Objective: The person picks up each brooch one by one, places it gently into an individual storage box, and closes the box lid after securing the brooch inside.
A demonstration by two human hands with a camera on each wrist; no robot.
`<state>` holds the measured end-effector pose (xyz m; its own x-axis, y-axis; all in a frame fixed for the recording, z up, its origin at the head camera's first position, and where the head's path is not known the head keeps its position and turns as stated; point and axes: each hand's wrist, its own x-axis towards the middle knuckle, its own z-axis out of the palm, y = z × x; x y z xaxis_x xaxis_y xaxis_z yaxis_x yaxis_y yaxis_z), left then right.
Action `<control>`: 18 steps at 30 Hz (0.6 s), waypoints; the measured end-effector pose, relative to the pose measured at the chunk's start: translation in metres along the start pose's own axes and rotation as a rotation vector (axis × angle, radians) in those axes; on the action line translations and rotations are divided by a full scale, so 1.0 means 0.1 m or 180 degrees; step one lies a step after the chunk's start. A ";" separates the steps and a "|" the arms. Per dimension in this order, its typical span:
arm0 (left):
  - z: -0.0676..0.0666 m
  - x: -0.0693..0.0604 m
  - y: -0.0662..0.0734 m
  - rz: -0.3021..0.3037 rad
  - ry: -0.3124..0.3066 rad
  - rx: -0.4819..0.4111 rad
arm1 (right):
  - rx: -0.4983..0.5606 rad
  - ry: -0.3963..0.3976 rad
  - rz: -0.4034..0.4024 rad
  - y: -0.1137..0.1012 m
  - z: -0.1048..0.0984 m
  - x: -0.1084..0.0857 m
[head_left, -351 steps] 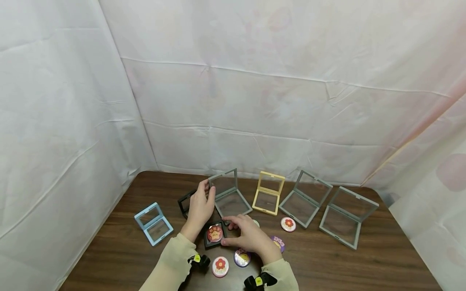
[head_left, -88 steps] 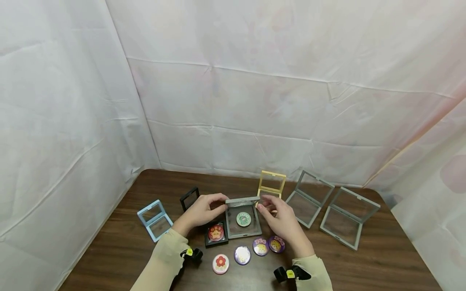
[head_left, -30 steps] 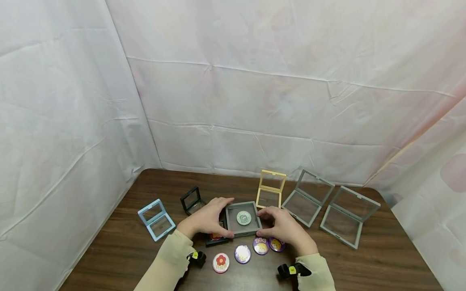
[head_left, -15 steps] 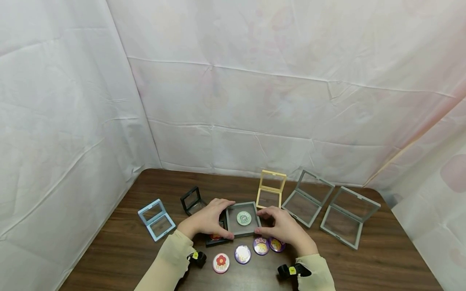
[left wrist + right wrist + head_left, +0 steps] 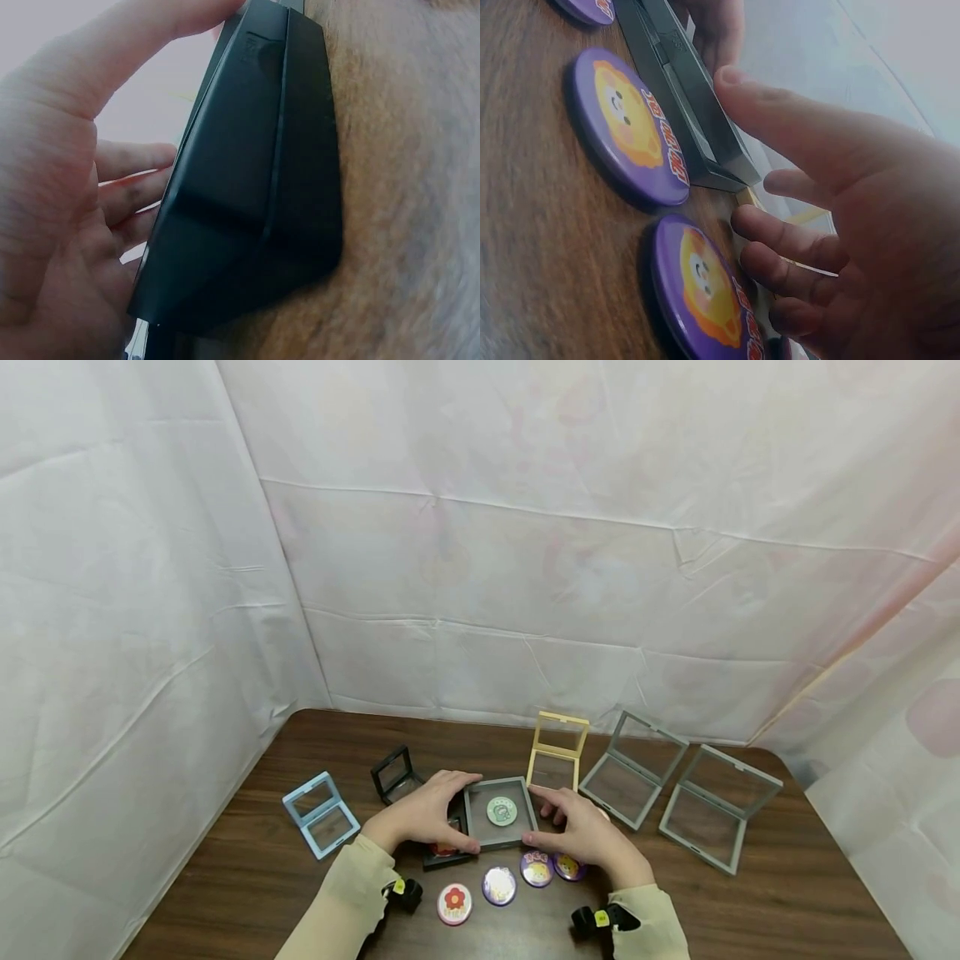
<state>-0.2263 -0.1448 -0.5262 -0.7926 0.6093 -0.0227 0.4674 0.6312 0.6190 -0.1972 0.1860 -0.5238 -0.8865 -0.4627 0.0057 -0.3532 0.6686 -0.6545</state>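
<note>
From where I'm standing, the work looks to be partway through, with two cases filled by my count. The grey case (image 5: 501, 840) sits at the front middle of the worktop (image 5: 712, 910), its clear lid lying flat over a green badge (image 5: 502, 811). Both hands are clamped on it: the left hand (image 5: 427, 814) grips the left edge between thumb and fingers, and the right hand (image 5: 581, 827) holds the right side, thumb on the front edge, its other fingers loosely bent. I can't tell whether the lid has clicked home. Tucked partly beneath the left hand, just beside the grey case, is a black case (image 5: 447, 860) with a red badge (image 5: 441, 850) in it; that one looks done. Five others stand with lids up, and I see no badge in any: a blue case (image 5: 322, 811), a smaller black one (image 5: 397, 787), a yellow case (image 5: 556, 750) and two more grey ones (image 5: 633, 766) off to the right. Four badges lie loose along the front, a flower badge (image 5: 454, 904) and three purple-rimmed badges (image 5: 536, 868), so those seem to be what's left. Past the right hand peeps a pale sliver (image 5: 603, 814), too hidden to name.
</note>
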 end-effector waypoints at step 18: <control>0.00 0.00 -0.02 0.0004 -0.0008 0.0007 | 0.0058 -0.0008 -0.0058 0.02 0.01 0.01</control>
<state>-0.2272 -0.1464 -0.5278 -0.7909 0.6115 -0.0239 0.4694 0.6313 0.6174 -0.1983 0.1862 -0.5260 -0.8792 -0.4762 0.0157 -0.3637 0.6494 -0.6678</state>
